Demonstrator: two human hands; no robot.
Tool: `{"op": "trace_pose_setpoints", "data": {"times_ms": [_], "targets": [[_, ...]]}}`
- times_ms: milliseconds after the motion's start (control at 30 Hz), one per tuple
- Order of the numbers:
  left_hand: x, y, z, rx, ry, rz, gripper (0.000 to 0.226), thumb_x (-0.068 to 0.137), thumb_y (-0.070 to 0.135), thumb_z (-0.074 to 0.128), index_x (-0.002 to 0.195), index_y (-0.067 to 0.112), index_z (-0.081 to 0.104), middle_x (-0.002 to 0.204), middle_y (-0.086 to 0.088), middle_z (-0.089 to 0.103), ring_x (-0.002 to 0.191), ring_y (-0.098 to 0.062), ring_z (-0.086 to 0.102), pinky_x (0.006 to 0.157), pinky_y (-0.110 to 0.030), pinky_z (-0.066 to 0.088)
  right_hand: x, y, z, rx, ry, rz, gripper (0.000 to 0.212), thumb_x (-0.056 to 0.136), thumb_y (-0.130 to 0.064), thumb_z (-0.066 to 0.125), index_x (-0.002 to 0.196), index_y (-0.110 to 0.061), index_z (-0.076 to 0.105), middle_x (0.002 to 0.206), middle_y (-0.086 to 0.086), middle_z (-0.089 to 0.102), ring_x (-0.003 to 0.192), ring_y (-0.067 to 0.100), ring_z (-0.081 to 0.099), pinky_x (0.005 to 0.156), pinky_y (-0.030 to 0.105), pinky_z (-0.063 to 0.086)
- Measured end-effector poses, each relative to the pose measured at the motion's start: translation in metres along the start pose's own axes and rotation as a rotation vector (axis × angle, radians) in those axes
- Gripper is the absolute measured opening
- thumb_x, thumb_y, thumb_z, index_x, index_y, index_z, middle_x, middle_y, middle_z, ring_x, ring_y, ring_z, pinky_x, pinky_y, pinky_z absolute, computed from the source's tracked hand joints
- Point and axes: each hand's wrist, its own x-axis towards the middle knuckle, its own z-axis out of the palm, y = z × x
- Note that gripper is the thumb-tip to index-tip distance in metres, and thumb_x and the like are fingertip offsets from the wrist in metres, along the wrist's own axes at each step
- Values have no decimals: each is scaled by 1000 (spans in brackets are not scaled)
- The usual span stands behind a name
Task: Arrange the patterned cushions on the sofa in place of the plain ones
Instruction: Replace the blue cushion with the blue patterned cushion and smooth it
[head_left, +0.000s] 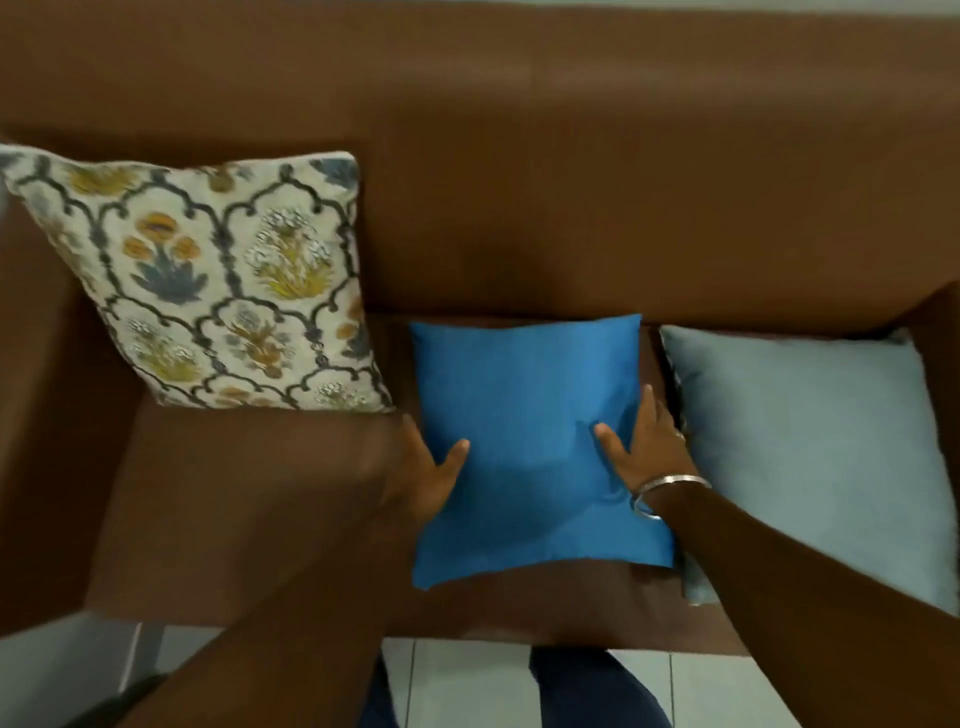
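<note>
A plain bright blue cushion (530, 415) lies flat on the seat of the brown sofa (571, 182). My left hand (431, 473) grips its left edge, thumb on top and fingers under. On the opposite edge my right hand (644, 447), with a silver bangle on the wrist, holds it the same way. A patterned floral cushion (208, 280) leans upright against the backrest at the left. At the right lies a plain pale blue cushion (810, 441), flat on the seat, with a patterned edge peeking out beneath its left side.
The sofa's left armrest (41, 415) and right armrest (935, 332) close in the seat. Pale floor tiles (467, 686) and my dark trouser legs show below the seat's front edge.
</note>
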Motion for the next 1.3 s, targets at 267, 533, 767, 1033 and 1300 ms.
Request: {"op": "trace_pose_setpoints", "data": {"times_ms": [267, 533, 767, 1033, 1300], "targets": [[-10, -21, 22, -155, -52, -220, 92, 81, 76, 55, 157, 29, 34, 160, 5, 43, 149, -19, 39, 124, -44, 28, 12, 55, 38, 628, -186, 303, 86, 74, -60, 73, 142, -15, 44, 137, 9, 58, 124, 32, 57, 106, 44, 45], [-11, 68, -113, -174, -335, -208, 89, 80, 91, 31, 126, 23, 66, 88, 8, 79, 72, -5, 72, 66, -30, 53, 7, 26, -121, 859, -502, 195, 54, 75, -49, 68, 107, -5, 70, 83, 15, 78, 66, 26, 75, 49, 28, 56], [44, 129, -99, -323, -175, -26, 101, 66, 95, 27, 137, 29, 55, 140, 9, 57, 132, -19, 51, 110, -40, 40, 62, -37, -136, 867, -149, 8, 85, 63, -87, 36, 124, -32, 56, 120, -1, 64, 108, 22, 61, 95, 43, 48], [95, 101, -20, -463, 63, 168, 97, 72, 84, 56, 155, 41, 27, 153, 9, 46, 137, -22, 50, 112, -51, 44, 106, -32, -49, 842, 78, -235, 79, 81, -58, 61, 149, -33, 30, 132, -11, 58, 116, 6, 58, 100, 36, 48], [69, 83, -19, 481, 494, 634, 89, 94, 64, 43, 162, 14, 14, 169, -18, 19, 157, -36, 13, 125, -54, 17, 75, -35, -38, -307, 608, -857, 76, 88, -44, 53, 152, -14, 25, 160, 13, 25, 142, 41, 29, 109, 63, 30]]}}
